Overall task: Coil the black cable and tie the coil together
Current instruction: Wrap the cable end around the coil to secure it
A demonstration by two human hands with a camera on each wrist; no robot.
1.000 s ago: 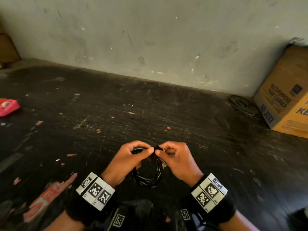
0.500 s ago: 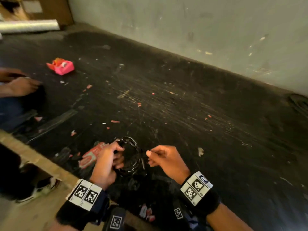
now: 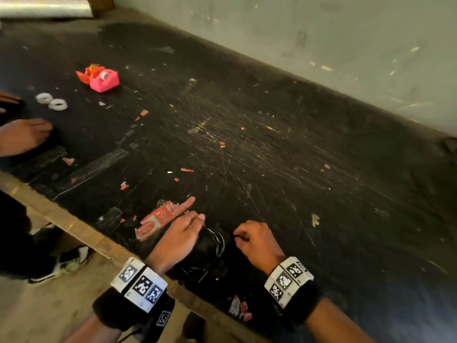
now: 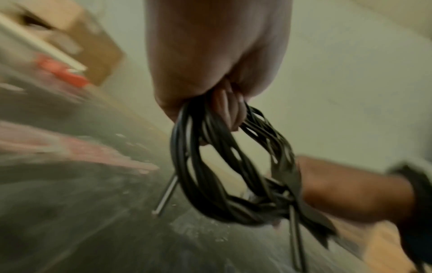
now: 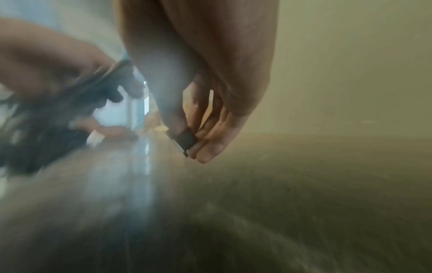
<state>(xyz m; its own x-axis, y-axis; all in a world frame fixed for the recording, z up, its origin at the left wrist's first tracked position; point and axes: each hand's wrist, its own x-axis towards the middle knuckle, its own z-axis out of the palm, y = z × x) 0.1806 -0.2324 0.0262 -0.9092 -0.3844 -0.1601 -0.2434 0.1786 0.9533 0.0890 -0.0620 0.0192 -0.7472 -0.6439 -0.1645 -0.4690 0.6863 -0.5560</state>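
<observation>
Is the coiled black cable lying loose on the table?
No, the left hand grips the coiled black cable, its fingers hooked through the loops.

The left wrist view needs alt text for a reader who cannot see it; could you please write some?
The person's left hand grips a coil of thin black cable hanging in several loops above a dark scratched tabletop. The right hand reaches in at the coil's lower right side. The picture is blurred.
</observation>
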